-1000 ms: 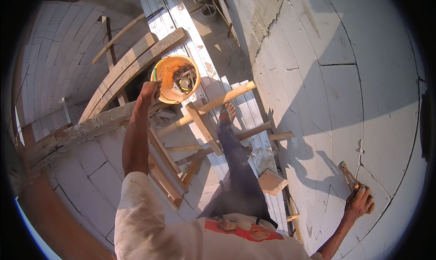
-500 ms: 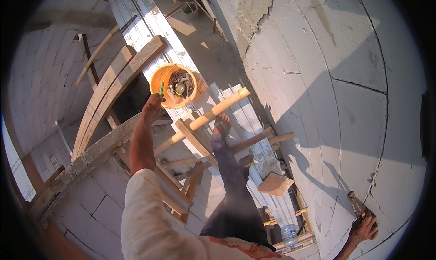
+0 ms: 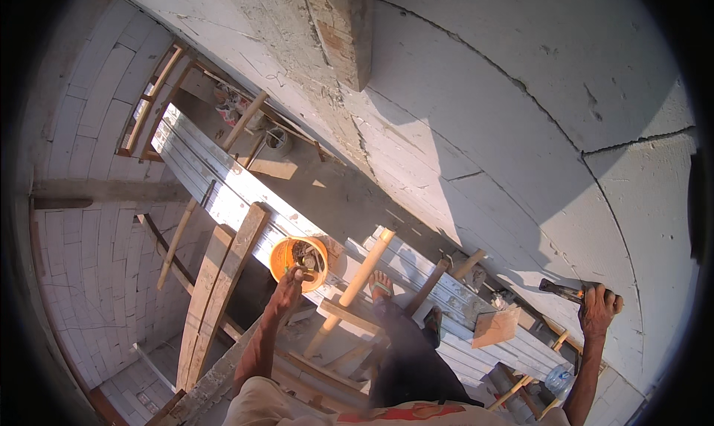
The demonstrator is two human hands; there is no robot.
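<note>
An orange bucket (image 3: 279,256) with dark bits and small tools inside stands at the edge of the metal planks, left of the middle. At its near side my left hand (image 3: 288,286) is closed on the bucket's handle, of which a bit of green grip shows. Far to the right, my right hand (image 3: 597,311) is wrapped round a hammer-like tool (image 3: 561,290) with a dark metal head and an orange and black handle. Its head points left, in front of the pale block wall (image 3: 506,151); I cannot tell whether it touches the wall.
My feet stand on metal planks (image 3: 416,262) crossed by a bamboo pole (image 3: 361,273) and timber. Curved wooden beams (image 3: 216,299) rise at the left. A square board (image 3: 496,328) and a plastic water bottle (image 3: 559,381) lie right. A concrete column (image 3: 338,28) juts at the top.
The view has swung, so the bucket appears lower and the column has come into sight. My right hand has risen along the wall with the tool, whose head now points left.
</note>
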